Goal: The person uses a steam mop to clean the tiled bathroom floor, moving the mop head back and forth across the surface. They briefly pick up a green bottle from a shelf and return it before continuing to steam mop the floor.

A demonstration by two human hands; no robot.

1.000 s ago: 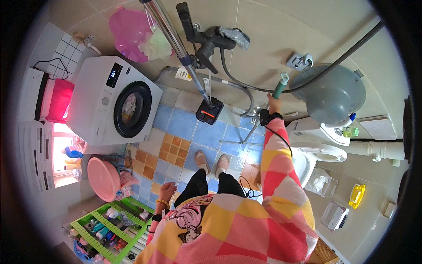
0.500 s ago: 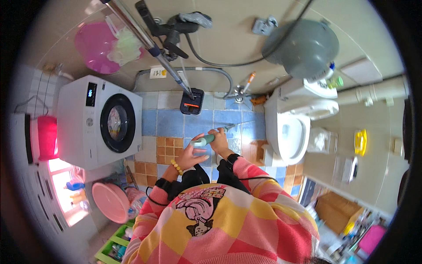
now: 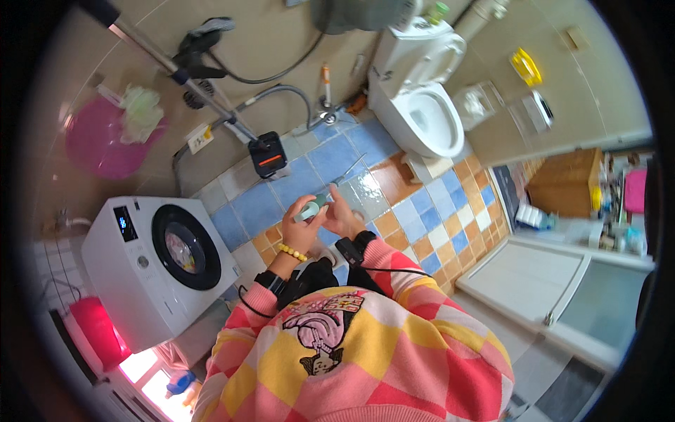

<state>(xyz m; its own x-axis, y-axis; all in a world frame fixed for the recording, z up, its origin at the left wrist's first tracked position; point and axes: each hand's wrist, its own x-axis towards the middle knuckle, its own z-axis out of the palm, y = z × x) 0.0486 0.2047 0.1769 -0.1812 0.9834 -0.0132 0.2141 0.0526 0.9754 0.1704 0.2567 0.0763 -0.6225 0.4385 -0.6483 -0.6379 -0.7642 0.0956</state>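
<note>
A green, handle-like tool (image 3: 316,205) with a paler near end and a thin tip reaching out over the floor tiles is held before my body; I cannot tell its exact kind. My left hand (image 3: 301,224), with a yellow bead bracelet above the wrist, curls round its near end. Against its middle, closer to the thin tip, my right hand (image 3: 342,214) closes with the fingers partly hidden behind the palm. Dark bands with a black cable circle both wrists.
A white washing machine (image 3: 151,260) stands at the left. A white toilet (image 3: 439,130) with its lid raised is at the far right. A mop bucket-like black box (image 3: 267,155) sits by the wall under a metal pole (image 3: 144,53). Lower right is a white door (image 3: 524,271).
My view has turned to the right, bringing the white door into sight. The green tool stays in both hands; my left fingers have wrapped more closely round its near end.
</note>
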